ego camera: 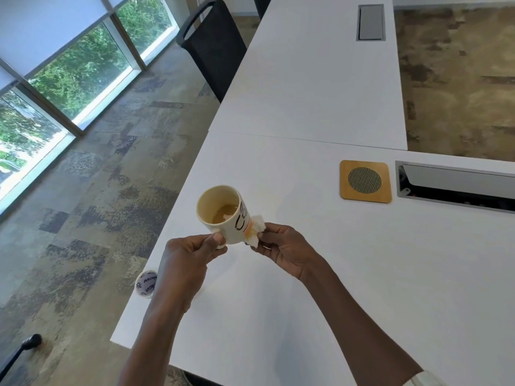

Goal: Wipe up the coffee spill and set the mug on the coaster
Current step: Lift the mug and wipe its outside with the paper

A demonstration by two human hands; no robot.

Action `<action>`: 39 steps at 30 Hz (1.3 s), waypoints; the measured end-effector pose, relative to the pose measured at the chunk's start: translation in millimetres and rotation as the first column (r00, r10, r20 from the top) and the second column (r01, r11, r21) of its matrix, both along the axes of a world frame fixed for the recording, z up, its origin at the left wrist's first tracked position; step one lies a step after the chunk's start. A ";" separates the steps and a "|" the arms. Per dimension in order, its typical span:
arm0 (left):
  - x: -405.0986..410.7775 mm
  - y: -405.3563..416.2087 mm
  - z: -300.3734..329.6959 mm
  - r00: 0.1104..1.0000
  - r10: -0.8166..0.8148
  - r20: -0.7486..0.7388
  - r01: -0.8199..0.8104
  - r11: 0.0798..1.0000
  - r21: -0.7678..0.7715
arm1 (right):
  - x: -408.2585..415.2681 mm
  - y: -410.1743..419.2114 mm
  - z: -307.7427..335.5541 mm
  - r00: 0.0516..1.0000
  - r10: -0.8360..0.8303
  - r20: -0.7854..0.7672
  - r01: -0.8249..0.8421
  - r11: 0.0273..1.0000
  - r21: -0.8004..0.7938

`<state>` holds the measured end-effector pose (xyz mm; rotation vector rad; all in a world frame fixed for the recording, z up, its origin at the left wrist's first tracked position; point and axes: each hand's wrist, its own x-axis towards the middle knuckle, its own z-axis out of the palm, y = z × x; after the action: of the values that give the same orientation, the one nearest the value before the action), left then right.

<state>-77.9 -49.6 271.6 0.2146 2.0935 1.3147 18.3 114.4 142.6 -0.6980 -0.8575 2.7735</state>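
A cream mug (220, 215) with black lettering is lifted above the white table (362, 274), tilted, with a little coffee in its bottom. My left hand (189, 254) grips its handle. My right hand (284, 246) pinches a white paper tissue (255, 231), stained orange-brown, against the mug's base. A square wooden coaster (365, 181) with a round mesh centre lies flat on the table, to the right of the mug and farther away. A faint wet smear shows on the table near my left wrist.
A metal cable tray (457, 188) is set into the table just right of the coaster. A second cable hatch (371, 22) sits far back. A black chair (214, 48) stands at the table's left side. A tape roll (146, 284) rests at the left edge.
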 end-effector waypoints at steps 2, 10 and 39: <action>-0.6 1.2 1.9 1.000 -0.021 -0.001 0.021 1.000 -0.022 | -4.5 -0.5 0.5 0.997 -0.078 -0.018 0.078 0.996 -0.034; 5.0 8.6 13.9 0.993 -0.112 -0.019 0.111 0.992 -0.055 | -28.8 -19.9 7.7 0.959 -0.271 -0.084 0.257 0.955 -0.149; -0.9 4.6 28.8 0.999 -0.021 0.044 0.016 0.993 0.115 | -36.9 -59.6 13.0 0.968 -0.050 -0.245 -0.027 0.953 -0.301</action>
<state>-78.8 -44.9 300.4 0.2500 1.9758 1.4173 -18.6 54.8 155.6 -0.3747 -0.3823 2.9290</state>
